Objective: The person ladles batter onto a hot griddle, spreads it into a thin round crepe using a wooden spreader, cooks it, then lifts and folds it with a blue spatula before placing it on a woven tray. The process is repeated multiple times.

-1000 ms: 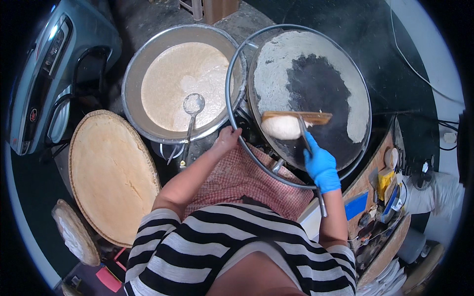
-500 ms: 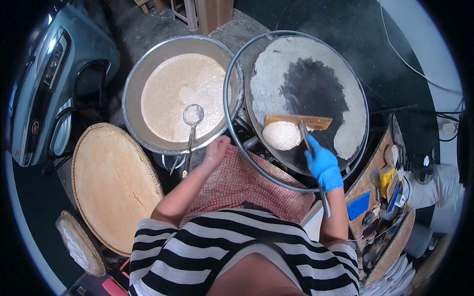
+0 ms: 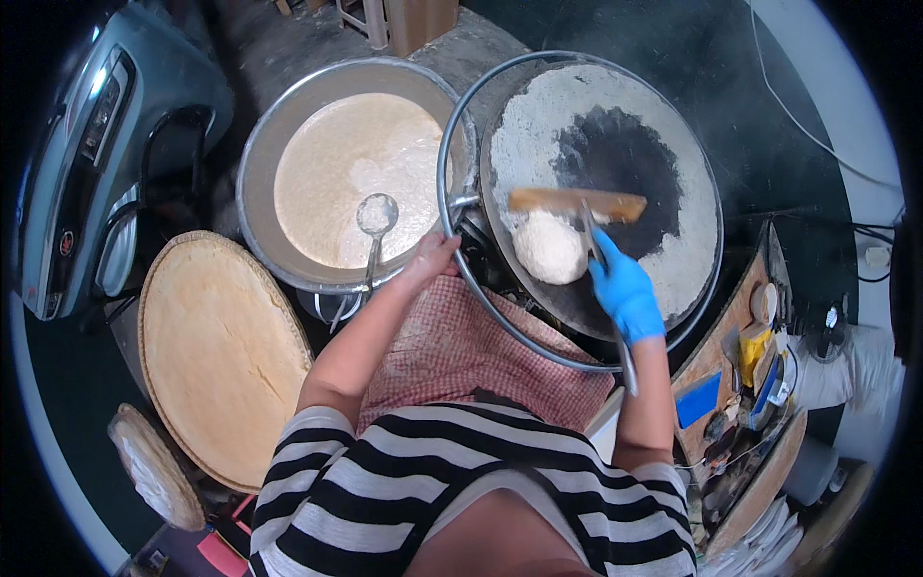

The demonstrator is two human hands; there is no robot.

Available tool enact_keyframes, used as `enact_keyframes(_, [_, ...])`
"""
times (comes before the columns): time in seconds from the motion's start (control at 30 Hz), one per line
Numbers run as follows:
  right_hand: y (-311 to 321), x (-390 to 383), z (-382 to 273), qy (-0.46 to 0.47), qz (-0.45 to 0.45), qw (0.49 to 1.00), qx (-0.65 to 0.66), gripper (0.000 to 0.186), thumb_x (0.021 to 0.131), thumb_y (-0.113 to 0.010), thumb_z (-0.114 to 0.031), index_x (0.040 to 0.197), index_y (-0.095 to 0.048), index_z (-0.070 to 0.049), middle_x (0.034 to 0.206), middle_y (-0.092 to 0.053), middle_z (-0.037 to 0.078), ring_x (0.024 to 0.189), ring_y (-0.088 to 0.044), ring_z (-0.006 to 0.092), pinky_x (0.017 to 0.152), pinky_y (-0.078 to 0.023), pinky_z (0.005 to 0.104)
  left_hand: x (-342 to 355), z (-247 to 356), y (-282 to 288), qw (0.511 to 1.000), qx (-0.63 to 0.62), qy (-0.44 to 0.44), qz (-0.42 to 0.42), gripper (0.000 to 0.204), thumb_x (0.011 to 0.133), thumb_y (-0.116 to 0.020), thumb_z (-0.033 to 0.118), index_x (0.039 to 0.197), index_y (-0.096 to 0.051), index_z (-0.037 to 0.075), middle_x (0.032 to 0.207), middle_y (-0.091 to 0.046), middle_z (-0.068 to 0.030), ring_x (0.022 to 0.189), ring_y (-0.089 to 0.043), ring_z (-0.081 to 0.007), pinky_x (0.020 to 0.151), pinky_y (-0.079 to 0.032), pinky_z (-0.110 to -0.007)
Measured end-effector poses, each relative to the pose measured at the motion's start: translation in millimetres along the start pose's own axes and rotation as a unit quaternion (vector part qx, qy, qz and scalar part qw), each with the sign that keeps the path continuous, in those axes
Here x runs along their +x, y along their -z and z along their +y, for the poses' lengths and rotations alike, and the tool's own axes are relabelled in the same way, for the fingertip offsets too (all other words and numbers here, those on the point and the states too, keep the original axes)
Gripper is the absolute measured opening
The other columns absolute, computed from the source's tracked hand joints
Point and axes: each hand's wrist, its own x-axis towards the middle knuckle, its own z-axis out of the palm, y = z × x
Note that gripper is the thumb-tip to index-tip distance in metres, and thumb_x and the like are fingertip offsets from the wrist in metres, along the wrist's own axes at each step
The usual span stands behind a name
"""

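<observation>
My gloved right hand (image 3: 628,298) is closed around the metal handle (image 3: 588,231) of a wooden batter spreader. Its blade (image 3: 577,203) lies across a round, dark griddle (image 3: 615,159) on the right. A white lump of batter or dough (image 3: 550,247) sits against the near side of the blade. Pale batter coats a broad band around the griddle, with a dark bare patch in the middle. My bare left hand (image 3: 435,258) has its fingers curled at the metal ring (image 3: 452,226) encircling the griddle, beside the batter pot; the fingertips are partly hidden.
A big metal pot (image 3: 255,207) of batter stands left of the griddle, a ladle (image 3: 376,219) resting in it. Farther left are a round tray with a pale flat top (image 3: 221,361) and a scooter (image 3: 87,173). Tools and a blue block (image 3: 697,400) crowd a board at right.
My left hand has moved up and right to the ring. The spreader has shifted slightly up and left, and the batter band now covers more of the griddle's lower right.
</observation>
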Motion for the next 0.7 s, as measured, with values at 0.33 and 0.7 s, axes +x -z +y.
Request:
enact_keyframes(0.33, [4, -18, 4, -0.009, -0.056, 0.995, -0.087, 0.056, 0.082, -0.051, -0.018, 0.135, -0.033, -0.021, 0.077, -0.061, 0.022, 0.07, -0.06, 0.0378, 0.064, -0.046, 0.047, -57, -37, -15, 0.994, -0.107, -0.008, -0.016, 0.033, 0.089, -0.049, 0.033, 0.091, -0.057, 0.001, 0.078, -0.061, -0.0075, 0.065, -0.059, -0.014, 0.054, -0.047, -0.025])
enact_keyframes(0.7, [-18, 6, -12, 0.024, -0.036, 0.997, -0.063, 0.05, 0.085, -0.05, -0.022, 0.133, -0.037, -0.023, 0.079, -0.06, 0.023, 0.07, -0.059, 0.0396, 0.065, -0.046, 0.0467, -41, -35, -38, 0.999, -0.022, -0.004, 0.033, 0.025, 0.089, -0.05, 0.025, 0.086, -0.053, 0.0, 0.077, -0.061, -0.0104, 0.062, -0.059, -0.0183, 0.053, -0.048, -0.03])
